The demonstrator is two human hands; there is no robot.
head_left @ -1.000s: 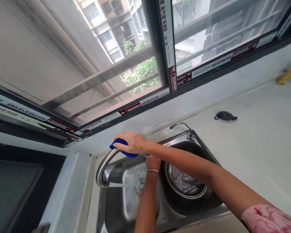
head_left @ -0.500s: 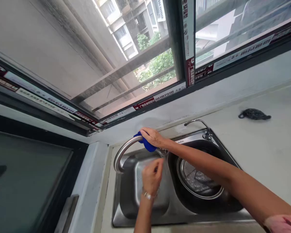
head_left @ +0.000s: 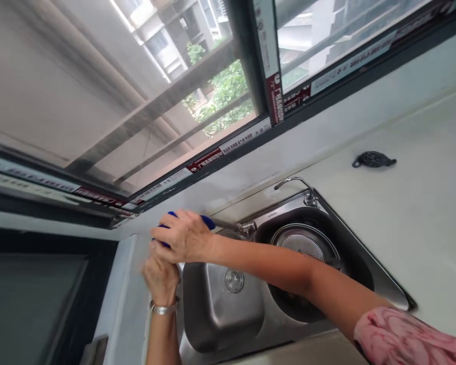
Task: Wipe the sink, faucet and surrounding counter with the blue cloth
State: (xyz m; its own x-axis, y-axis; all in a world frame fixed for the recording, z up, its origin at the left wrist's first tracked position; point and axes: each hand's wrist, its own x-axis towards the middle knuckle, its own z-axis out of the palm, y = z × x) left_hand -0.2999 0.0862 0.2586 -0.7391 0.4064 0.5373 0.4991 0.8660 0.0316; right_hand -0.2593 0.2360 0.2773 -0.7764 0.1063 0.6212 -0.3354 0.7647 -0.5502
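My right hand [head_left: 186,235] is wrapped around a blue cloth [head_left: 208,222], pressing it around the spout of the metal faucet [head_left: 228,224]. The faucet rises at the back of the steel sink [head_left: 222,317], and most of its curved spout is hidden behind my hands. Just below, my left hand [head_left: 159,274], with a silver bracelet at the wrist, is closed at the spout's outer end. Its fingertips are blurred and partly covered by my right hand.
In the right basin lies a round metal strainer [head_left: 302,238]. A thin second tap [head_left: 294,181] stands behind that basin. On the pale counter [head_left: 414,218] sits a dark turtle-shaped object [head_left: 374,159]. A window frame [head_left: 197,165] runs above the sink.
My right hand has slid the blue cloth leftward along the faucet spout. My left hand has risen from over the left basin to the spout's end. The view has shifted.
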